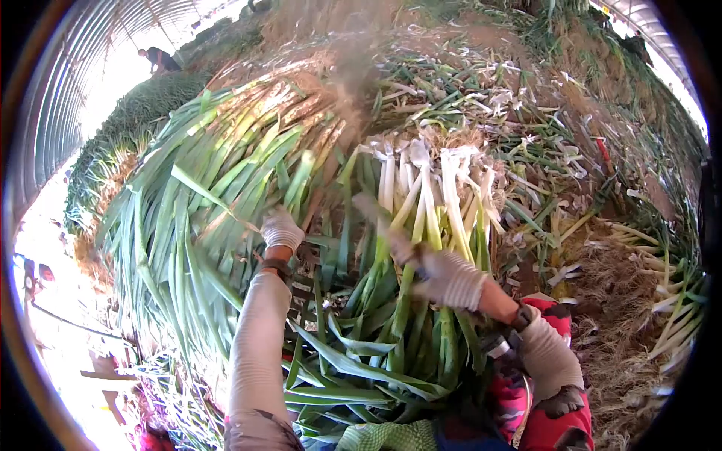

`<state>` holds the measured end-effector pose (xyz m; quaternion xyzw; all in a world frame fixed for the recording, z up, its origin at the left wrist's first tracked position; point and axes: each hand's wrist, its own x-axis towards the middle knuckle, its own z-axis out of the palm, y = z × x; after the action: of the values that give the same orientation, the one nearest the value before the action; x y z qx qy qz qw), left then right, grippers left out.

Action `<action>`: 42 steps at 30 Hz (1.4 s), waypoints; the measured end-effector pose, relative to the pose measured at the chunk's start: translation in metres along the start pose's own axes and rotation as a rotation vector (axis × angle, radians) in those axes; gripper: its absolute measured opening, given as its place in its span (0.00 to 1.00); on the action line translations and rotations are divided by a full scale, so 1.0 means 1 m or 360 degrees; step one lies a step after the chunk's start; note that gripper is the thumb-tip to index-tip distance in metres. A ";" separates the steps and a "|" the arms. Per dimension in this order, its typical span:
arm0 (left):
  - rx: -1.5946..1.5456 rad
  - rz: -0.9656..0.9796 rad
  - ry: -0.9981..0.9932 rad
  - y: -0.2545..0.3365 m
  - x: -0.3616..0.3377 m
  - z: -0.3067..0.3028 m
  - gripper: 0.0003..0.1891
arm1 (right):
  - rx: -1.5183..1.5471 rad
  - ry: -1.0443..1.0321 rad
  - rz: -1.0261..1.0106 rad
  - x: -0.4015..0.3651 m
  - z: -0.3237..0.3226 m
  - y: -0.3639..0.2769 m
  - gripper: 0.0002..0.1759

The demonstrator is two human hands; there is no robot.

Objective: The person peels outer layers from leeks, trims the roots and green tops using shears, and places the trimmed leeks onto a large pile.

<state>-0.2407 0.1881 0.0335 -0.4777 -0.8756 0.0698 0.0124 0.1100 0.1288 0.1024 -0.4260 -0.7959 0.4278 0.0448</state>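
1. The broad heap of long green leeks with earthy stalks (pixel 218 158) fills the far left, its stalks all pointing one way, probably so each pulls free easily
2. The bundle of trimmed white-stalked leeks (pixel 425 188) lies in the centre with its ends aligned, just beyond the right hand
3. The white-gloved right hand (pixel 450 279) is clenched on a blurred pale object (pixel 380 222) over that bundle
4. The white-gloved left hand (pixel 282 229) rests on the heap's near edge; I cannot tell whether it grips

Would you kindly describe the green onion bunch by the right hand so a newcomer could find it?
Find the big heap of green onions filling the left of the view. Right of it, at the gloved right hand, lies a smaller bunch. Its stalks are clean white, whereas the heap's are brown and dirty.
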 end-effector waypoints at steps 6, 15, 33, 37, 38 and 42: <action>-0.0475 0.0249 -0.0237 -0.030 -0.032 -0.049 0.31 | -0.0143 0.0200 -0.0069 0.004 0.004 -0.052 0.20; -0.2266 0.0390 -0.0352 -0.032 -0.223 -0.083 0.40 | -0.0184 0.0085 0.0002 -0.043 0.028 -0.044 0.26; -0.2900 0.0397 -0.0829 0.110 -0.316 -0.006 0.40 | -0.0609 0.0226 0.0392 -0.180 0.041 -0.006 0.27; -0.3030 0.0445 -0.0848 0.106 -0.318 -0.020 0.39 | -0.0624 0.0202 0.0451 -0.149 0.027 0.000 0.24; -0.2887 0.0484 -0.0772 0.106 -0.316 -0.014 0.39 | -0.0639 0.0193 0.0444 -0.138 0.023 0.000 0.23; -0.2616 0.0531 -0.0588 0.109 -0.314 0.011 0.39 | -0.0633 0.0182 0.0533 -0.094 0.003 -0.010 0.22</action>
<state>0.0200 -0.0183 0.0219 -0.4386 -0.5546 -0.5091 -0.4908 0.1616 0.0569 0.1351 -0.5756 -0.7790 0.2396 -0.0664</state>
